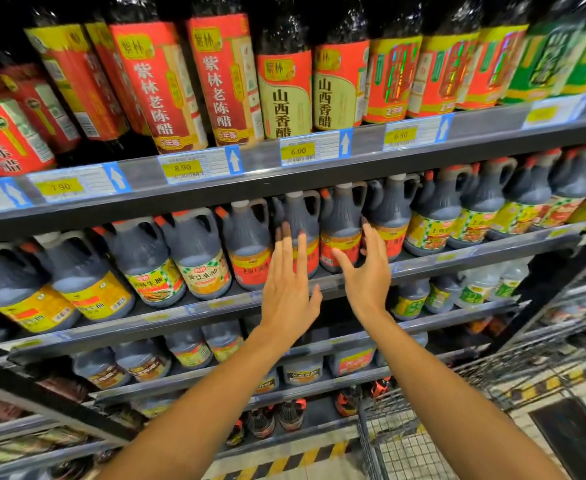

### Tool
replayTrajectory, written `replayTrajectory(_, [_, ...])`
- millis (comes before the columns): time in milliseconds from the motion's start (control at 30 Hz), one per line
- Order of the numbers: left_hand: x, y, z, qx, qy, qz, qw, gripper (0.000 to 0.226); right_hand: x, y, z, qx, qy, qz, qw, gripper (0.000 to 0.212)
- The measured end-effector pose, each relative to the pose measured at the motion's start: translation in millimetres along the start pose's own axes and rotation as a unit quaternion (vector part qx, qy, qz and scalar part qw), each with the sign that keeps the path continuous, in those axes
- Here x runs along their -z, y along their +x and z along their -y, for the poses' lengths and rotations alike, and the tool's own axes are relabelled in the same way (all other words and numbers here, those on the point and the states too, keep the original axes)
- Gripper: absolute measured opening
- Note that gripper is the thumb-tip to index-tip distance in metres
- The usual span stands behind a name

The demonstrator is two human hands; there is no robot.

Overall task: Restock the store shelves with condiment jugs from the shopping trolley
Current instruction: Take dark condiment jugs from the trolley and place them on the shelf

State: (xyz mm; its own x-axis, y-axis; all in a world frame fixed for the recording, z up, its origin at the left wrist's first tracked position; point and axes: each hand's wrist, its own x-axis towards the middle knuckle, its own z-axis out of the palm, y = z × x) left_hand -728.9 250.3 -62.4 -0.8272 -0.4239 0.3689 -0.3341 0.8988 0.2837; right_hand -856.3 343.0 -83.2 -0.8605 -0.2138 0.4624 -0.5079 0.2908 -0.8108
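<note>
Your left hand (286, 289) and right hand (364, 271) are both released, fingers straight, raised before the red-labelled jugs (340, 233) on the middle shelf (166, 315). The trolley (405, 441) stands below and right of that shelf.

There is only one view, from a camera worn on the person's head. It looks forward and a little down at the store shelves (302, 174), from close by, so the shelves fill almost the whole frame. The lens is wide (the shelf edges bend and slope down to the left). Both forearms come in from the bottom edge, with the left hand (286, 282) and the right hand (367, 271) near the middle. The wire trolley (423, 427) is in the lower right corner.
</note>
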Motion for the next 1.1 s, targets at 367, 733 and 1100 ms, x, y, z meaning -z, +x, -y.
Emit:
replayTrajectory(367, [-0.7, 2.0, -14.6, -0.100, 0.016, -0.045, 0.994, 0.088, 29.4, 11.0, -11.0, 0.093, -0.009, -0.044, 0.995, 0.065])
replayTrajectory(733, [-27.2, 46.2, -53.9, -0.111, 0.101, 0.010, 0.989, 0.092, 61.3, 57.6, -55.9, 0.122, -0.122, 0.019, 0.985, 0.069])
replayTrajectory(1100, [-23.2, 49.9, -41.8, -0.152, 0.099, 0.008, 0.983, 0.087, 55.5, 54.2, -60.2, 0.103, -0.075, 0.004, 0.992, 0.065])
